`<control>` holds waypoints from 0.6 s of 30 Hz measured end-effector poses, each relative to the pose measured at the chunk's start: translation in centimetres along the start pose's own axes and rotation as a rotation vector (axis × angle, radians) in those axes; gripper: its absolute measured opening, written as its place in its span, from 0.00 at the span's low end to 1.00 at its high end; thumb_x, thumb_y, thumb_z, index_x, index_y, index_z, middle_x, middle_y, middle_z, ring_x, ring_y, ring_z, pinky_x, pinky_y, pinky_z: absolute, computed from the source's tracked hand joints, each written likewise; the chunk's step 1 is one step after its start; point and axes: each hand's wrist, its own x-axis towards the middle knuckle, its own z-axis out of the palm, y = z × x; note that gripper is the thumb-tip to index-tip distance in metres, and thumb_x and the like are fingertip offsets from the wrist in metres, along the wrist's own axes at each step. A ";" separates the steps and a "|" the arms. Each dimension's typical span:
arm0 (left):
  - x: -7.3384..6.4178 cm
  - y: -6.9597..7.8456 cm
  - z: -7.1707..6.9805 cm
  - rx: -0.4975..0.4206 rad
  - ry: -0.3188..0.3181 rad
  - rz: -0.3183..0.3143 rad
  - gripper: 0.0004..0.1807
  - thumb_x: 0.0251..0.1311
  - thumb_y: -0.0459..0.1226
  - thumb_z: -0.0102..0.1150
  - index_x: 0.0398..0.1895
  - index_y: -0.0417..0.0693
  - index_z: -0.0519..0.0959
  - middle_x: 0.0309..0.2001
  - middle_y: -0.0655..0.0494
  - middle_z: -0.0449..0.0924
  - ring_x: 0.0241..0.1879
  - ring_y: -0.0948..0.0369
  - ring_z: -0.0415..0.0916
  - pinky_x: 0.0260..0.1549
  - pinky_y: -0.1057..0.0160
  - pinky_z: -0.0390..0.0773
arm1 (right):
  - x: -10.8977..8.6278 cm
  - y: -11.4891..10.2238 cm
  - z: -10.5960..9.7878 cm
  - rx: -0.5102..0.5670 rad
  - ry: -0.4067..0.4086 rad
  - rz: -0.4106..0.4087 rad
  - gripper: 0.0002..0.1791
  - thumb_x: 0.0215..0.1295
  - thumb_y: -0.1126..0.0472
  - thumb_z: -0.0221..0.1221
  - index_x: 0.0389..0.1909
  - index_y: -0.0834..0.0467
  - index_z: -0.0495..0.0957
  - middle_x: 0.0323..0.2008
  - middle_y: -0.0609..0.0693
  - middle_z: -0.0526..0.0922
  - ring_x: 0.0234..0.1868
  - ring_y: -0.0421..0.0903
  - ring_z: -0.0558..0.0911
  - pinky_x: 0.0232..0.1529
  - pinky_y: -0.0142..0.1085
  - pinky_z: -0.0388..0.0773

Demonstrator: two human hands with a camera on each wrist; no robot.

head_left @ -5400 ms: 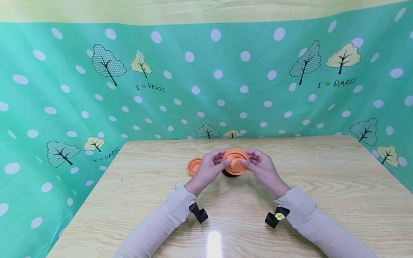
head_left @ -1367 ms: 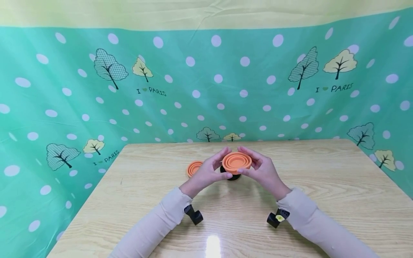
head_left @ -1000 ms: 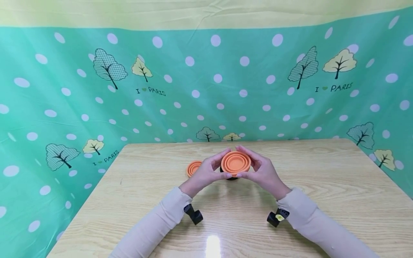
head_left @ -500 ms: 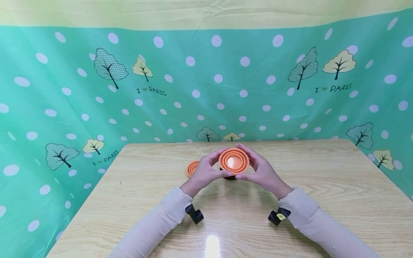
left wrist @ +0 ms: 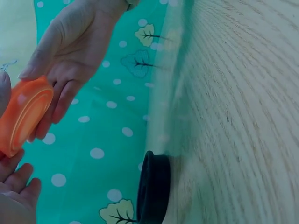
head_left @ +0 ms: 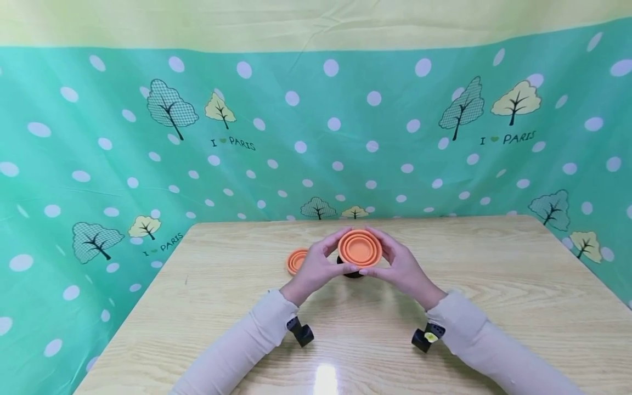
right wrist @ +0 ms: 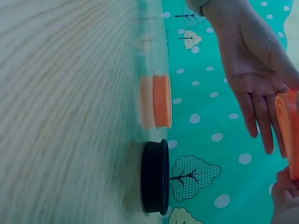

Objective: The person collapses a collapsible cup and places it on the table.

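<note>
Both hands hold an orange collapsible cup, folded flat with its concentric rings facing up toward the head camera. My left hand grips its left side, thumb at the near rim and fingers behind. The right hand holds the opposite side the same way, the two thumb tips close together. Both wrist views show the cup raised well above the table. Below it, partly hidden in the head view, a round black piece with a rim sits on the tabletop.
A second orange ringed cup, also flat, lies on the table left of the black piece, partly covered by the left hand. The wooden table backs onto a green dotted curtain.
About five seconds ago the thumbs pressed into the cup's middle and its centre was uneven; now it shows even rings and the thumbs are at the rim. Recently it has only tilted and shifted slightly.
</note>
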 end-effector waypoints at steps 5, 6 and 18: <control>-0.1 -0.6 -0.4 0.048 -0.039 0.024 0.40 0.51 0.35 0.70 0.69 0.54 0.63 0.67 0.60 0.65 0.67 0.64 0.58 0.67 0.56 0.57 | -0.3 0.1 -0.4 -0.043 0.023 0.025 0.45 0.48 0.62 0.72 0.68 0.58 0.61 0.65 0.54 0.67 0.65 0.50 0.67 0.64 0.41 0.63; -0.1 -0.6 -0.6 0.058 -0.040 0.026 0.40 0.51 0.37 0.69 0.69 0.54 0.63 0.67 0.60 0.64 0.68 0.64 0.57 0.67 0.57 0.57 | -0.4 0.2 -0.6 -0.051 0.029 0.031 0.45 0.48 0.61 0.72 0.67 0.58 0.62 0.64 0.54 0.68 0.64 0.50 0.67 0.64 0.42 0.63; -1.9 -1.8 -4.2 0.101 0.069 -0.071 0.36 0.53 0.36 0.68 0.67 0.51 0.66 0.67 0.59 0.64 0.67 0.56 0.60 0.66 0.55 0.59 | -2.0 2.1 -3.6 -0.109 0.104 0.200 0.45 0.49 0.55 0.72 0.67 0.58 0.62 0.64 0.55 0.69 0.65 0.51 0.67 0.64 0.42 0.62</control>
